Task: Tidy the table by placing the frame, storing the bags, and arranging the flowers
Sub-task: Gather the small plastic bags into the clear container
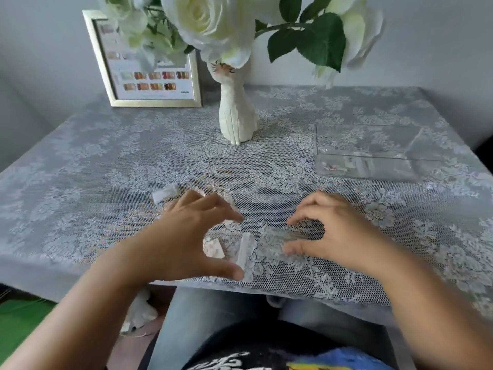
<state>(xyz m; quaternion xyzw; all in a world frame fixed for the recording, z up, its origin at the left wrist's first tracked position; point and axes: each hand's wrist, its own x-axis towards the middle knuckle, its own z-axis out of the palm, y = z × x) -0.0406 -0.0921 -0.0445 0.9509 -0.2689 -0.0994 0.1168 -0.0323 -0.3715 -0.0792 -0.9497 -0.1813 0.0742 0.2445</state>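
A gold frame (149, 76) stands upright at the back left, partly hidden by white roses (210, 25) in a white cat-shaped vase (236, 113). Several small clear bags lie near the table's front edge: one (165, 194) left of my left hand, one with a patterned card (214, 247) under that hand, and one (277, 240) under my right fingers. My left hand (192, 231) hovers with fingers spread over its bag. My right hand (333, 231) pinches the edge of the clear bag, which lies flat on the cloth.
A clear plastic box (373, 156) with a few bags inside sits at the right. A grey lace tablecloth (106, 161) covers the table. The table's front edge is just below my hands, above my lap.
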